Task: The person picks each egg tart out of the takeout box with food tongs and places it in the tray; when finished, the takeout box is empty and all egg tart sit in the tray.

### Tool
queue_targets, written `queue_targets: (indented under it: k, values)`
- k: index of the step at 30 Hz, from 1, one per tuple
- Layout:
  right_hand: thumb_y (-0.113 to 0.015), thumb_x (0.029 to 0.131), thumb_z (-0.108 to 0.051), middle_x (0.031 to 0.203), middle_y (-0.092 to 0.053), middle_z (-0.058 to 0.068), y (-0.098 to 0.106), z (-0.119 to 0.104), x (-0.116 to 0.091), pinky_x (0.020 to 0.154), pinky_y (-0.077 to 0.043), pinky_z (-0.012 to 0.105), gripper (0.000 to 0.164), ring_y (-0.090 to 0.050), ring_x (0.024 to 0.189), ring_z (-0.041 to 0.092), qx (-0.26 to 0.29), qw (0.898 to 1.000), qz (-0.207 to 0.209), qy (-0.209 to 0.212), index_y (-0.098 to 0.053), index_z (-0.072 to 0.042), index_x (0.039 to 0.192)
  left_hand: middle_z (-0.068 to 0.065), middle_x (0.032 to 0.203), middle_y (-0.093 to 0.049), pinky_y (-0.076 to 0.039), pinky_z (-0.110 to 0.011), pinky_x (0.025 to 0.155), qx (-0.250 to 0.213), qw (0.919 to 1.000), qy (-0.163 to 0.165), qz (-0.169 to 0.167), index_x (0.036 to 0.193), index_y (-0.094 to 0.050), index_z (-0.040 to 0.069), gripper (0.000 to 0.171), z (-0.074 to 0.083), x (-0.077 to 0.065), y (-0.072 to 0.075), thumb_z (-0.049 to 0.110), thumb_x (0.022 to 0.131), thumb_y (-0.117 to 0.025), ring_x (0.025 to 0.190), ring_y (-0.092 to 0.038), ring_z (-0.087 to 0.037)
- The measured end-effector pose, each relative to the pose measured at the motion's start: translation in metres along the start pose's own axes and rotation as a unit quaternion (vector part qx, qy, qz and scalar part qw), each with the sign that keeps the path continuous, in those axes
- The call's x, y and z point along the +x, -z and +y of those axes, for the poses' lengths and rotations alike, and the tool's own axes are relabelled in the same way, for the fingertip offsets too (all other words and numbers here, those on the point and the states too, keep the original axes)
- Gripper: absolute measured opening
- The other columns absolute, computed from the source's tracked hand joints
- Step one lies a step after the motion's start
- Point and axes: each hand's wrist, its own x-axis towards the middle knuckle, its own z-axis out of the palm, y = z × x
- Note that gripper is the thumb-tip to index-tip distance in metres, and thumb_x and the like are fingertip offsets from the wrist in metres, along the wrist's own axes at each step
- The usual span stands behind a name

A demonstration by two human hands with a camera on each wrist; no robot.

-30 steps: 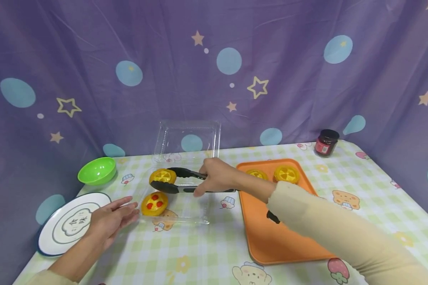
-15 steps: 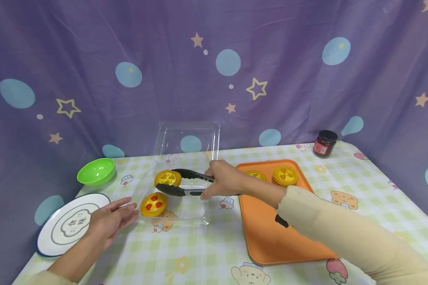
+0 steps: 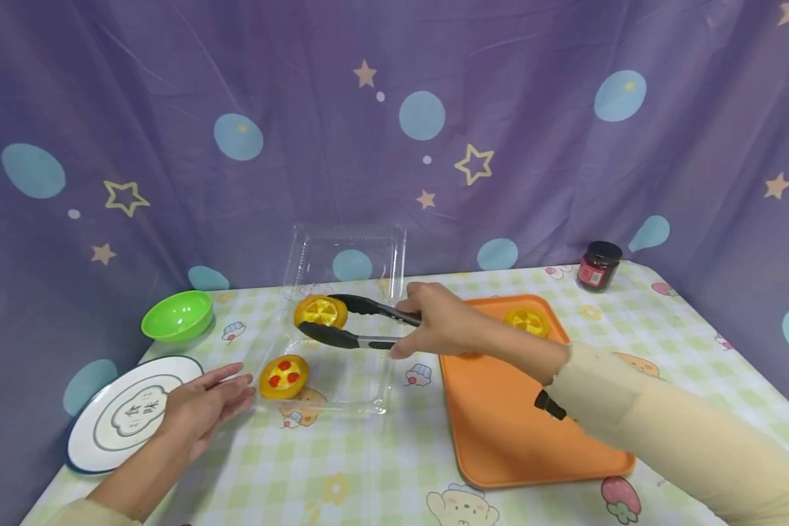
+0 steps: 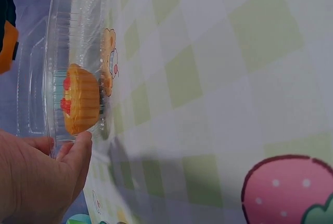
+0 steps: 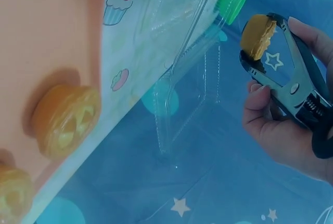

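Observation:
My right hand [image 3: 442, 321] grips a pair of black-and-silver tongs [image 3: 332, 335]. Between the tongs' tips is a tart [image 3: 321, 312] with yellow wedge-shaped topping, raised over the clear plastic box [image 3: 351, 406]. That same tart [image 5: 257, 36] shows in the right wrist view, clear of the box. At the box's left edge my left hand [image 3: 204, 404] has its fingers loosely extended, fingertips right at the rim. Just inside, close to those fingertips, sits a tart with red topping [image 4: 83, 99]. The box's lid [image 3: 351, 256] stands open at the back.
An orange tray [image 3: 506, 446] lies to the right, bearing two yellow-topped tarts [image 5: 67, 120]; my right arm hides one in the head view. A white oval plate [image 3: 92, 442] and a green bowl [image 3: 177, 318] stand left. A dark-lidded jar [image 3: 598, 267] is at the back right.
My right hand has moved right and upward with the tongs, carrying the yellow-topped tart away from beside the red-topped one. The left hand and the box have stayed in place.

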Motion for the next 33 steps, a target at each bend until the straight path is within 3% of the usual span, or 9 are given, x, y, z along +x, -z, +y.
queue_targets:
  k: [10, 14, 18, 27, 33]
  values:
    - [-0.084, 0.070, -0.026, 0.070, -0.033, 0.000, 0.018, 0.002, -0.022, 0.053, -0.026, 0.024, 0.022, -0.032, 0.061, 0.015, -0.027, 0.999, 0.038, 0.022, -0.070, -0.016, 0.083, 0.005, 0.088, -0.068, -0.058, -0.029, 0.084, -0.004, 1.0000, -0.003, 0.000, 0.148, -0.025, -0.008, 0.063, 0.000, -0.001, -0.001, 0.002, 0.095, -0.057, 0.082, -0.069, -0.011]
    - [-0.085, 0.069, -0.025, 0.071, -0.034, 0.001, 0.027, 0.004, -0.031, 0.053, -0.027, 0.024, 0.033, -0.033, 0.062, 0.015, -0.019, 0.998, 0.051, 0.021, -0.074, -0.011, 0.096, 0.006, 0.087, -0.068, -0.059, -0.028, 0.082, -0.008, 1.0000, 0.000, 0.003, 0.148, -0.025, -0.007, 0.063, 0.001, -0.001, -0.002, 0.002, 0.095, -0.057, 0.081, -0.069, -0.011]
    - [-0.085, 0.069, -0.027, 0.075, -0.040, 0.002, 0.032, 0.009, -0.039, 0.054, -0.033, 0.025, 0.050, -0.038, 0.065, 0.016, -0.010, 0.999, 0.046, -0.009, -0.071, -0.007, 0.113, 0.006, 0.086, -0.068, -0.059, -0.028, 0.081, -0.010, 0.9999, 0.000, 0.003, 0.148, -0.025, -0.007, 0.063, 0.002, -0.001, -0.002, 0.002, 0.095, -0.057, 0.079, -0.069, -0.010]
    - [-0.086, 0.067, -0.030, 0.074, -0.042, 0.000, 0.039, 0.021, -0.056, 0.055, -0.035, 0.026, 0.058, -0.040, 0.067, 0.016, -0.026, 0.998, 0.056, -0.032, -0.070, -0.008, 0.118, 0.005, 0.087, -0.068, -0.058, -0.029, 0.084, -0.009, 1.0000, -0.001, 0.005, 0.148, -0.025, -0.007, 0.062, 0.001, 0.001, -0.001, 0.002, 0.095, -0.057, 0.082, -0.069, -0.010]
    - [-0.086, 0.067, -0.031, 0.074, -0.040, -0.001, 0.041, 0.024, -0.066, 0.055, -0.034, 0.026, 0.059, -0.038, 0.067, 0.014, -0.039, 0.997, 0.063, -0.014, -0.069, -0.007, 0.119, 0.005, 0.088, -0.068, -0.058, -0.029, 0.084, -0.007, 1.0000, -0.004, 0.004, 0.148, -0.025, -0.008, 0.063, 0.000, 0.001, 0.000, 0.002, 0.094, -0.058, 0.082, -0.069, -0.011]
